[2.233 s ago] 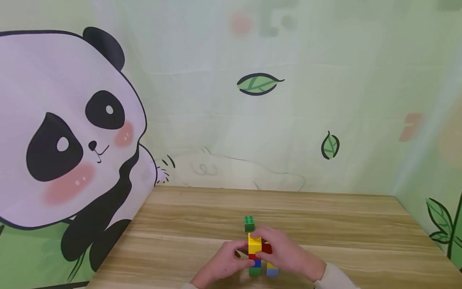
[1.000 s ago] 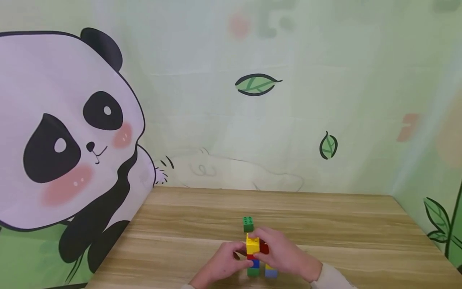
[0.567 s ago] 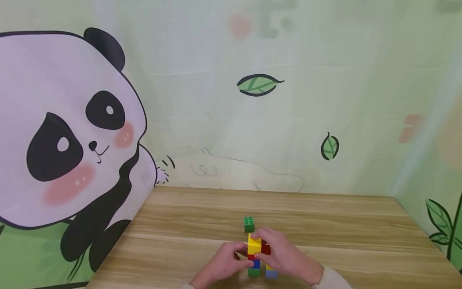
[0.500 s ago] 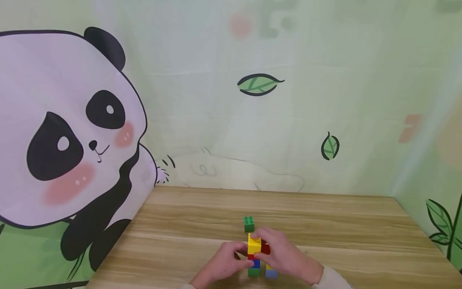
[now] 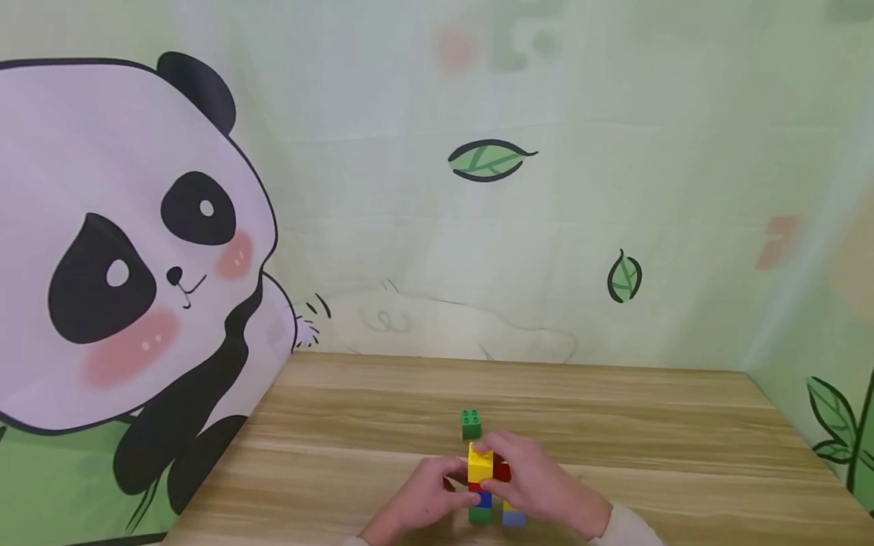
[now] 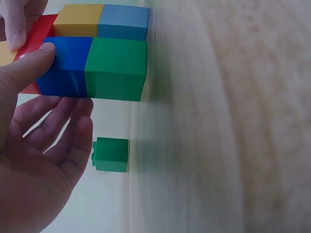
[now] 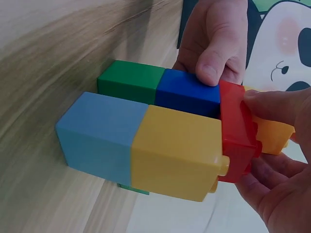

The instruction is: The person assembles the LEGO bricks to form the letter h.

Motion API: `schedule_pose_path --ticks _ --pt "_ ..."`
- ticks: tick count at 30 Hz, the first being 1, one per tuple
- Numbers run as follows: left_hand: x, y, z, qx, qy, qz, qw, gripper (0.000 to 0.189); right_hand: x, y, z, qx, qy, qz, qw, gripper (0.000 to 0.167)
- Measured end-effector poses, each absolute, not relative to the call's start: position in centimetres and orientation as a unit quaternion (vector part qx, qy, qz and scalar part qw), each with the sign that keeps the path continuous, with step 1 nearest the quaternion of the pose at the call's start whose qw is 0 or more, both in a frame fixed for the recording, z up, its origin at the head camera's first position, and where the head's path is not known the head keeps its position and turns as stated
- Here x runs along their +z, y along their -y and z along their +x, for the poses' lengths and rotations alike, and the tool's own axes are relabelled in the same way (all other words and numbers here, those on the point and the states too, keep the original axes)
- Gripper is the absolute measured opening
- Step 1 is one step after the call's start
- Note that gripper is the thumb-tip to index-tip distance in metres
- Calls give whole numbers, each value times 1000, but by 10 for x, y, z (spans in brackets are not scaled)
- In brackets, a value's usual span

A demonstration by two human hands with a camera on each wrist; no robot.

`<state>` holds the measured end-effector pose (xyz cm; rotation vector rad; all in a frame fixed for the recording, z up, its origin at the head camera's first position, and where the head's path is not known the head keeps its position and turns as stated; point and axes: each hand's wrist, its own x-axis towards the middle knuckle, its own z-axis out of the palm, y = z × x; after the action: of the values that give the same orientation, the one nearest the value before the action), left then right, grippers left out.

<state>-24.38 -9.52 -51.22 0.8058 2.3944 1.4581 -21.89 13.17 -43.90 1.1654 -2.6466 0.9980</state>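
Observation:
A tower of toy building bricks stands near the table's front: green at the bottom, blue above, then a long red brick, topped by a yellow brick. My left hand grips the tower low down, thumb on the blue brick and fingers around the far side. My right hand holds the upper part, its index finger over the yellow brick and its thumb at the seam with the red one. The red brick sticks out sideways, partly hidden behind my right hand.
Close beside the tower stands a shorter stack, a light blue brick under a yellow brick with bare studs. A loose green brick sits behind the tower on the wooden table. A panda-printed cloth hangs behind.

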Motion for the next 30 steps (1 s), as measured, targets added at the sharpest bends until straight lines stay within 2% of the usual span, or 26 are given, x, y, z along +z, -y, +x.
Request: schedule_pose_path --ticks 6,13,23,30 --pt "-508 96 -241 490 -820 280 97 29 -442 -133 -220 328 860 387 44 36" --pt "-505 94 -237 502 -816 264 113 27 -448 -138 -222 370 835 406 34 36" --pt "-560 98 -270 508 -810 270 113 33 -459 -138 -221 400 824 397 53 37" --pt "-577 99 -280 518 -807 257 118 28 -455 -138 -221 406 829 383 26 35"
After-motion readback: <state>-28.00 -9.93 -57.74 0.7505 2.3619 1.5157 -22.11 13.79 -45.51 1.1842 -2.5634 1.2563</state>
